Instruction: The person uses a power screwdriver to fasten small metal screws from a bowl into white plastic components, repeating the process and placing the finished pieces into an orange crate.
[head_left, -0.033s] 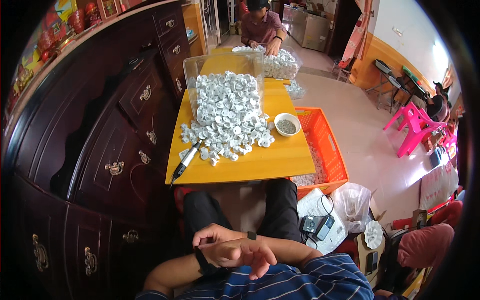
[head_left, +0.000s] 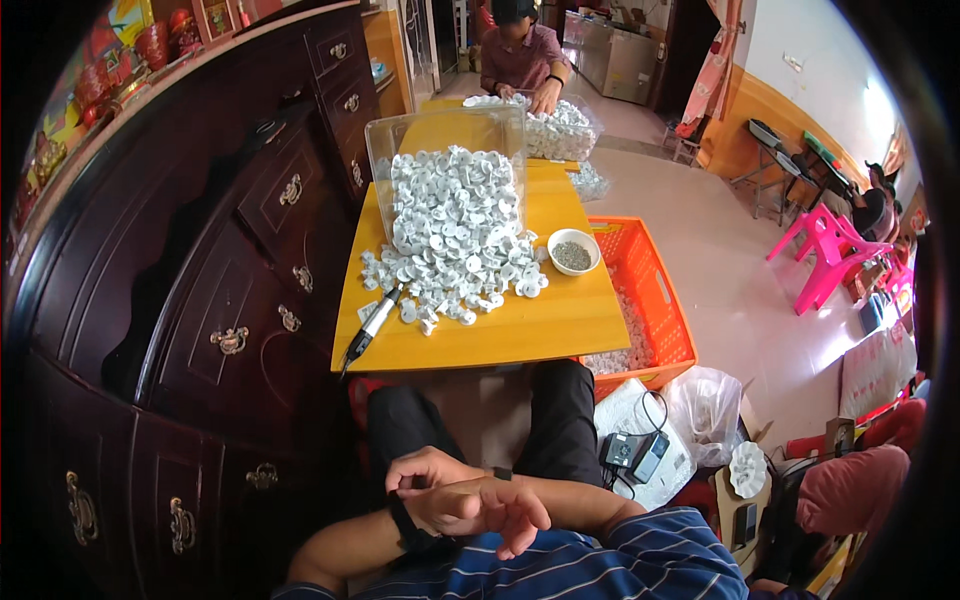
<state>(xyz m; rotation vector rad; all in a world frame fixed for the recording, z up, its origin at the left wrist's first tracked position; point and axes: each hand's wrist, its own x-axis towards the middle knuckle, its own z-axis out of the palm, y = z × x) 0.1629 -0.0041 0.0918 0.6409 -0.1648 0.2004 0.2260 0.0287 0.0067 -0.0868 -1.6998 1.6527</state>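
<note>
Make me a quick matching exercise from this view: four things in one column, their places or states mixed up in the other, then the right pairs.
Column one
1. right hand
2. pen-shaped tool
3. white bowl
4. loose white pieces

Column two
A. holding small grey bits
B. spread out from the clear bin
C. at the left wrist, by its dark band
D. near the close left corner of the yellow table

Pairs: 1-C, 2-D, 3-A, 4-B
</note>
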